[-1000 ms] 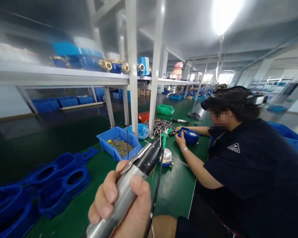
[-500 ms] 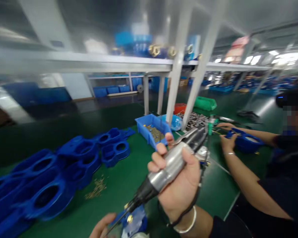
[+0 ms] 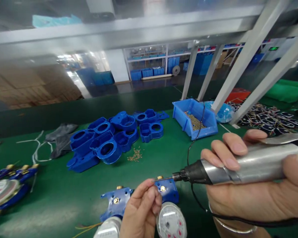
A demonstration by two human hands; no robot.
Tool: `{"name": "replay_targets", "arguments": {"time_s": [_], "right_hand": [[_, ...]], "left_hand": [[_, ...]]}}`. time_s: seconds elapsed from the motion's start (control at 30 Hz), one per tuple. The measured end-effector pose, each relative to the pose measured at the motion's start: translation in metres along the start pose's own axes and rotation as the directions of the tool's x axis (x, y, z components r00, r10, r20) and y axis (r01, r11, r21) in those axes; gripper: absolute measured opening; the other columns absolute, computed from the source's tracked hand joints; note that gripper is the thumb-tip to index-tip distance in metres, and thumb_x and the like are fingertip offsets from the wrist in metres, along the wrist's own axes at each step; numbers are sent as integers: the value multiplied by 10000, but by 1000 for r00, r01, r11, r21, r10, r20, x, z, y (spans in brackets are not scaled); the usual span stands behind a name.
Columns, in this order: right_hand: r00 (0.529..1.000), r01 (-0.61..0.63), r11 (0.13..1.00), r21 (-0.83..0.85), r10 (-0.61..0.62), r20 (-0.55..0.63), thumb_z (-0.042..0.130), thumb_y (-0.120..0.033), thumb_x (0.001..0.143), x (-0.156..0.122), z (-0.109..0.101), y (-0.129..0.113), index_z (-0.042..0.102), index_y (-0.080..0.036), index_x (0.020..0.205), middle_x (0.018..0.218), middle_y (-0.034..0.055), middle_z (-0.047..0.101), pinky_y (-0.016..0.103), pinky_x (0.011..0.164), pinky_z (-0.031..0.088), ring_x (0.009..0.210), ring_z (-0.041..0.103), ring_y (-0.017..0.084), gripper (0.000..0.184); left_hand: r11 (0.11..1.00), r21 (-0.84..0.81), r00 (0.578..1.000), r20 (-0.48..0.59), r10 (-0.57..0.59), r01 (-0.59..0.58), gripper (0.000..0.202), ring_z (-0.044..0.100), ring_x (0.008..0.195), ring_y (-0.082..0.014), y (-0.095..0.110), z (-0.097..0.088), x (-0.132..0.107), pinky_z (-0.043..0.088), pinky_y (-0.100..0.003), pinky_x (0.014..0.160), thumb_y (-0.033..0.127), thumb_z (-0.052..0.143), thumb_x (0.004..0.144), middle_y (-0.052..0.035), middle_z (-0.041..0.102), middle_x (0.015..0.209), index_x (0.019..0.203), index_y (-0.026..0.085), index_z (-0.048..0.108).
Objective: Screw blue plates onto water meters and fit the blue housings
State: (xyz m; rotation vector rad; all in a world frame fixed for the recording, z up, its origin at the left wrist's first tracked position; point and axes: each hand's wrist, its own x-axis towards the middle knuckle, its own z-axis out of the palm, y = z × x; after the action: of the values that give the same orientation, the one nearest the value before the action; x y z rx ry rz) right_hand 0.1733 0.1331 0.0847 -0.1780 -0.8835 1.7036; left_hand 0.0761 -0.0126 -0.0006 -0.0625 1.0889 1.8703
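My right hand is wrapped round a silver electric screwdriver with a black nose, held level and pointing left. Its thin bit reaches to the fingertips of my left hand. Those fingers are pinched together at the bit's tip; whatever they hold is too small to make out. Behind and beside my left hand lie two blue water meter bodies with brass fittings, one on the left and one on the right. A round meter dial sits at the right one, and another dial at the left.
Several blue plastic housings lie on the green table, with a small pile of screws beside them. A blue bin holds more screws. White posts rise at the right near wired parts. More meters lie left.
My view has swung right to left, so the co-worker is out of sight. The screwdriver has turned from slanting down to level, and my left fingers now meet its bit tip.
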Motion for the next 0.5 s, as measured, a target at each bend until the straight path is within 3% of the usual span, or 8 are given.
{"name": "replay_targets", "arguments": {"time_s": [0.2,0.33,0.5], "right_hand": [[999,-11,998,64,8,51,681,-381,689,0,-10,-1,584,-244,919,706,-5,388,310,412,262,479,381,103,284],[999,-39,996,85,37,21,688,-365,654,1,-5,-1,581,-233,879,680,-21,375,282,410,248,461,350,88,283],[995,-47,995,91,55,-82,665,-360,623,1,5,-2,558,-210,844,649,-42,386,252,423,291,447,347,74,288]], "left_hand": [[997,39,998,18,60,-61,388,387,447,-43,2,0,-6,317,-172,461,388,887,523,37,500,520,601,146,593],[999,26,999,31,28,-29,390,329,412,-23,4,2,-9,247,-158,446,420,882,523,49,445,446,585,129,629],[997,-71,999,11,44,-43,335,365,479,-21,7,7,-12,266,-150,489,352,893,530,28,505,564,637,131,665]]}}
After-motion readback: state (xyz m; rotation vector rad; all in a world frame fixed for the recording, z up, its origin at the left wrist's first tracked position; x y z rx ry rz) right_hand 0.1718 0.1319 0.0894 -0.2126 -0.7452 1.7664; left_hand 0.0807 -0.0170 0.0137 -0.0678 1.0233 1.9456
